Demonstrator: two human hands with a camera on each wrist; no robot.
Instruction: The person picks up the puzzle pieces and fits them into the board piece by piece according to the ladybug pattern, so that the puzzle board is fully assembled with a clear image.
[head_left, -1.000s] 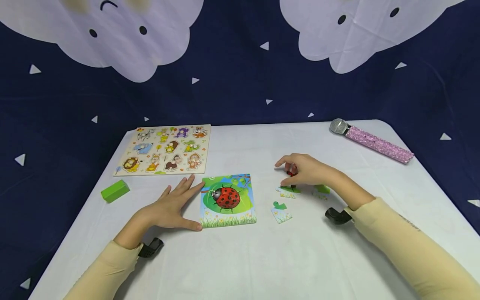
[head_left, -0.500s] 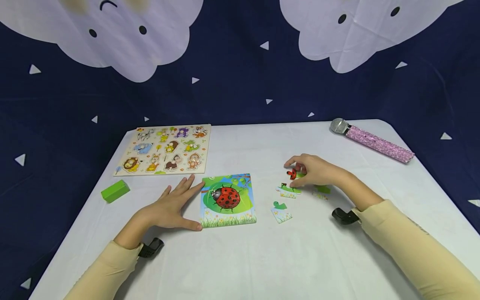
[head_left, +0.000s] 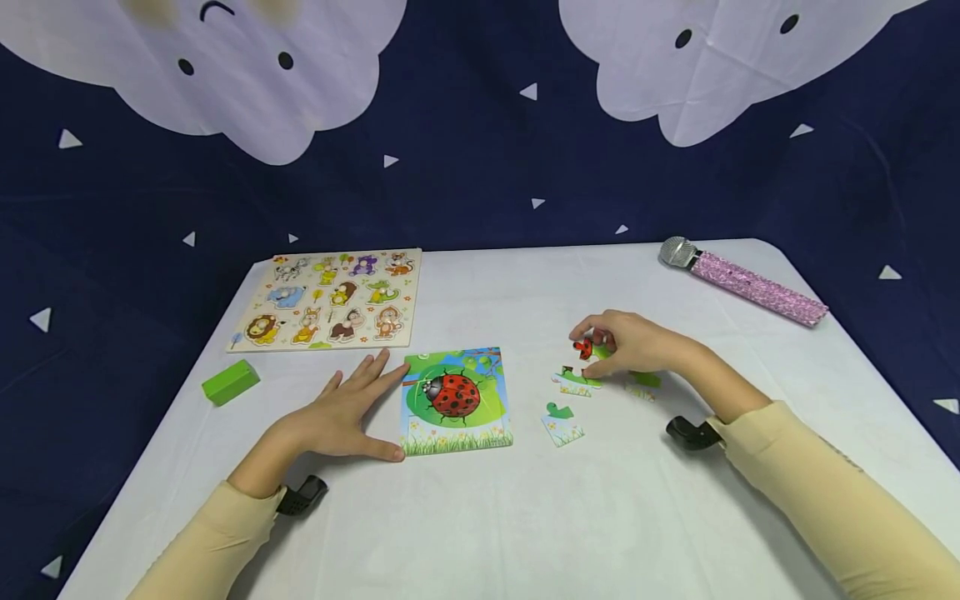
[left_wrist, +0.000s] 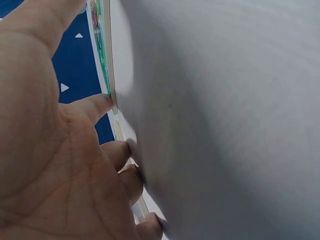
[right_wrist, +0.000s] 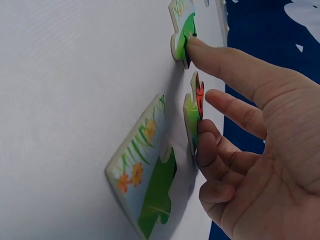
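A square ladybug picture puzzle [head_left: 457, 396] lies flat in the middle of the table. My left hand [head_left: 337, 417] spreads flat at its left side, thumb and index fingertips right at the edge. My right hand [head_left: 633, 342] hovers low among loose jigsaw pieces. Its thumb touches a green-and-grass piece [right_wrist: 180, 45], while the bent fingers reach over a red-and-green piece [right_wrist: 192, 120], partly hidden by them. A flowered corner piece [right_wrist: 140, 170] lies close beside that hand in the right wrist view. Nearer the front is another grass piece [head_left: 562, 427].
An animal peg puzzle board [head_left: 330, 304] lies at the back left, with a green block [head_left: 230, 382] in front of it. At the back right rests a pink glittery microphone [head_left: 750, 283]. A dark blue cloth [head_left: 480, 125] with clouds hangs behind the table.
My right hand has drawn slightly to the right over the loose pieces, uncovering more of the red one and the grass piece. My left hand stays where it was.
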